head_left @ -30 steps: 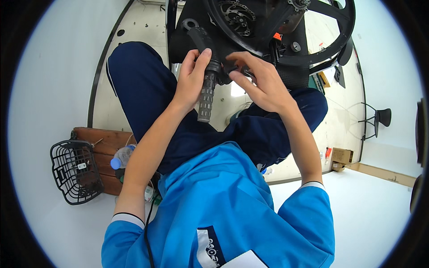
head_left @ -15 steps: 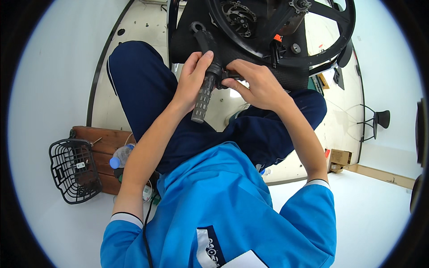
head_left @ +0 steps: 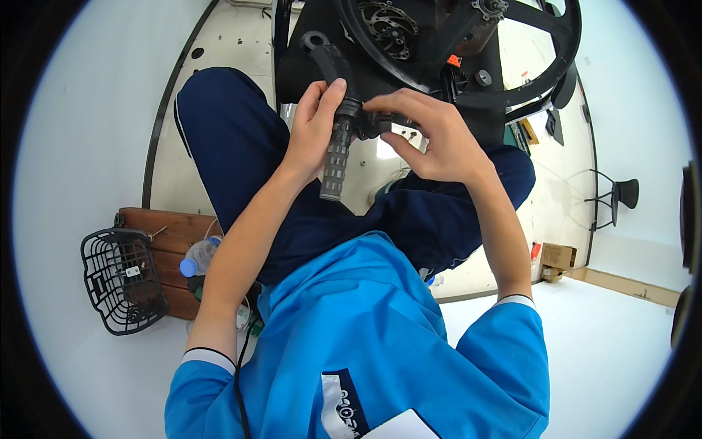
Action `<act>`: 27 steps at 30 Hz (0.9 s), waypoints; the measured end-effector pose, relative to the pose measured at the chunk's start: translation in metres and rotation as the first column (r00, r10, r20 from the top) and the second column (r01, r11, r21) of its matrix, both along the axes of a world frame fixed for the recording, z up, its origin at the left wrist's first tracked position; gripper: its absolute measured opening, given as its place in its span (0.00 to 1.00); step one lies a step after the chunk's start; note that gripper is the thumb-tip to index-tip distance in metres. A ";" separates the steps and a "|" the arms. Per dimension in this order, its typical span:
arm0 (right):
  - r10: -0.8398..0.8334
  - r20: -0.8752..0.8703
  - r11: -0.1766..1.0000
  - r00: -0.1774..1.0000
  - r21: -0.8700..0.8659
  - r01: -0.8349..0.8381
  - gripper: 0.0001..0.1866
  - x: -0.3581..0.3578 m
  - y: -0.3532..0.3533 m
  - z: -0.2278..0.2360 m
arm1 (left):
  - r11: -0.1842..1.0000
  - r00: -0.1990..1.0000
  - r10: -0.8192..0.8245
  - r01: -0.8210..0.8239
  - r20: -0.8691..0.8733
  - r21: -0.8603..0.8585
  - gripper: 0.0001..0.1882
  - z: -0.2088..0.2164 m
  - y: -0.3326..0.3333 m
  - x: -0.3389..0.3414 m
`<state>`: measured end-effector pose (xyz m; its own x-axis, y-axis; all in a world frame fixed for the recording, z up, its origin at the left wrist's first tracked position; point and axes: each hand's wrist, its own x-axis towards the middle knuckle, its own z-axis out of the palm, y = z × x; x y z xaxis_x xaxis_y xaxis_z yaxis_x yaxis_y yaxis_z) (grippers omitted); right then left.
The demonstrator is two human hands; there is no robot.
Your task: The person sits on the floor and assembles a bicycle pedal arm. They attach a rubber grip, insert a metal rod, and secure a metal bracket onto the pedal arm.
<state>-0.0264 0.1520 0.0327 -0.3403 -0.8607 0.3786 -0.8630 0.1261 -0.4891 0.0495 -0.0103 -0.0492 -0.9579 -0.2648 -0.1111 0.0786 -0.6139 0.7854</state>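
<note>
A black handlebar piece (head_left: 333,62) with a ring-shaped end and a ribbed dark grey grip (head_left: 335,164) is held above my lap, the grip pointing down toward me. My left hand (head_left: 314,128) is closed around it just above the grip, thumb on top. From the collar beside the grip, a small black clamp (head_left: 374,124) sticks out to the right. My right hand (head_left: 439,139) has that clamp between its forefinger, along the upper side, and its thumb, at the lower side. The right hand's other fingers are partly hidden.
A black spoked wheel (head_left: 504,99) and a brake disc (head_left: 387,29) lie on a dark mat ahead. A small round metal part (head_left: 482,78) rests near the rim. On my left are a black basket (head_left: 124,282), a wooden crate (head_left: 175,241) and a plastic bottle (head_left: 199,256).
The handlebar piece has turned slightly, its grip end shifting right and its ring end left. My right thumb has moved right, and more of the clamp shows between thumb and forefinger.
</note>
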 end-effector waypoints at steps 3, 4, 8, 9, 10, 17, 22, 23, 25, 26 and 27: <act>-0.031 0.090 0.976 0.995 0.215 0.011 0.17 -0.003 0.004 0.007 | 0.997 0.997 -0.073 0.073 0.015 0.008 0.14 -0.003 -0.006 0.001; -0.014 0.050 0.982 0.999 0.188 0.004 0.18 -0.004 0.003 0.005 | 0.995 0.995 -0.095 0.095 -0.003 0.008 0.14 -0.006 -0.007 0.000; -0.008 -0.047 0.996 0.999 0.093 0.012 0.17 -0.006 0.003 -0.012 | 0.997 0.998 -0.068 0.068 0.001 -0.034 0.14 -0.005 -0.006 0.000; -0.021 -0.054 0.997 0.998 0.073 0.025 0.17 -0.005 0.003 -0.015 | 0.999 0.999 -0.036 0.037 0.014 -0.039 0.14 -0.002 -0.003 0.000; -0.046 -0.039 0.996 0.998 0.071 0.048 0.16 -0.003 0.002 -0.017 | 0.999 1.000 -0.003 0.004 0.027 -0.046 0.15 0.001 0.001 0.000; -0.179 0.041 0.984 0.983 -0.003 0.179 0.15 0.009 -0.006 -0.024 | 0.994 0.995 0.075 -0.080 -0.070 -0.069 0.13 -0.010 0.003 -0.001; -0.220 0.065 0.973 0.973 -0.051 0.224 0.16 0.015 -0.011 -0.026 | 0.984 0.976 0.116 -0.138 -0.182 -0.109 0.12 -0.006 0.003 0.002; -0.229 0.081 0.971 0.970 -0.046 0.233 0.16 0.016 -0.011 -0.026 | 0.985 0.974 0.114 -0.136 -0.196 -0.104 0.12 -0.005 0.003 0.003; -0.251 0.100 0.965 0.963 -0.047 0.256 0.16 0.018 -0.012 -0.026 | 0.979 0.969 0.128 -0.158 -0.213 -0.128 0.12 -0.006 0.003 0.003; -0.264 0.103 0.961 0.959 -0.054 0.270 0.16 0.020 -0.013 -0.027 | 0.976 0.965 0.135 -0.169 -0.224 -0.140 0.12 -0.007 0.003 0.003; -0.277 0.106 0.957 0.955 -0.060 0.285 0.16 0.021 -0.014 -0.027 | 0.973 0.960 0.144 -0.181 -0.239 -0.141 0.12 -0.007 0.003 0.002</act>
